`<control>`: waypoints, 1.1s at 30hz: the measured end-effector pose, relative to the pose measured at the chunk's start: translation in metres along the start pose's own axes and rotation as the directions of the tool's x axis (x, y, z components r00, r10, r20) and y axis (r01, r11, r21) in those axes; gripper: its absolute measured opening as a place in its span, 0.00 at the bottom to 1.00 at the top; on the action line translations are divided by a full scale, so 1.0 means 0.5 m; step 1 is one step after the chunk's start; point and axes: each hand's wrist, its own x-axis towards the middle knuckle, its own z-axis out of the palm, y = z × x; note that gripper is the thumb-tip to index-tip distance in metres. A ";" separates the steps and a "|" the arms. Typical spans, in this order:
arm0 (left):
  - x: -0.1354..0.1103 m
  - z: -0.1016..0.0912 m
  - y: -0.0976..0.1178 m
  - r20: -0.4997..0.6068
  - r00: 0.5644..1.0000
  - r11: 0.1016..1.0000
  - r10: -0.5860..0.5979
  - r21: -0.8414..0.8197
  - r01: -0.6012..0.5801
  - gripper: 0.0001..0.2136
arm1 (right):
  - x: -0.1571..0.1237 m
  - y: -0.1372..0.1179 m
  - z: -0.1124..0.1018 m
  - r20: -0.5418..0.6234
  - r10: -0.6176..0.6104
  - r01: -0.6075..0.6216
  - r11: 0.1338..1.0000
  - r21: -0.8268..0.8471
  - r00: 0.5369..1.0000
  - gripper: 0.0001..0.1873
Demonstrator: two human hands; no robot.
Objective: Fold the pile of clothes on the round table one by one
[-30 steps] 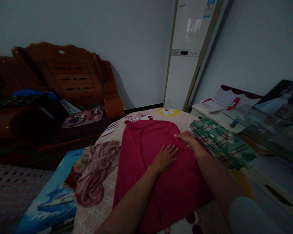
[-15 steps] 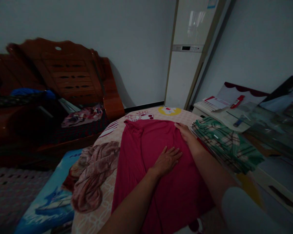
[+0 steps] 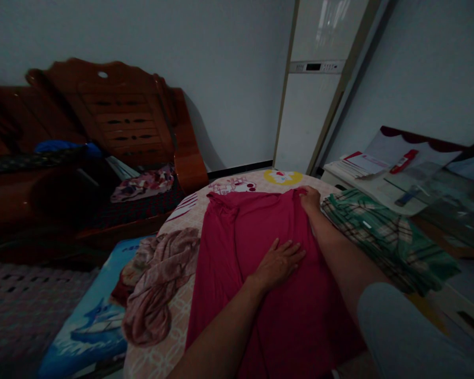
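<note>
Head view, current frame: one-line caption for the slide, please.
Left hand flat on a magenta garment, right hand grasping its far right corner, green plaid cloth alongside.

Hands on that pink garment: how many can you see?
2. The left hand lies spread on the pink garment, near its middle; the right hand holds its far right corner, some fingers hidden. No other hands show.

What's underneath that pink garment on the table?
A patterned tablecloth shows to the left of the pink garment and beyond its far edge. Whatever lies directly beneath the fabric is covered, so I can't tell.
</note>
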 end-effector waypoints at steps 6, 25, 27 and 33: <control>0.004 0.001 0.001 0.028 1.000 0.999 -0.001 0.037 0.000 0.23 | -0.017 0.012 -0.014 0.140 -0.025 0.079 0.915 -0.396 0.990 0.20; 0.005 -0.007 0.000 -0.017 0.999 0.997 -0.034 -0.075 0.032 0.25 | -0.163 -0.015 -0.144 0.364 -0.108 0.320 0.739 -0.594 0.925 0.16; 0.007 -0.004 -0.004 -0.030 0.998 0.995 -0.046 -0.088 0.043 0.25 | -0.215 0.006 -0.197 0.384 -0.087 0.315 0.747 -0.585 0.919 0.16; 0.014 0.000 -0.009 -0.042 0.997 0.993 -0.069 -0.100 0.064 0.24 | -0.396 0.083 -0.347 0.241 0.062 0.108 0.766 -0.634 0.969 0.17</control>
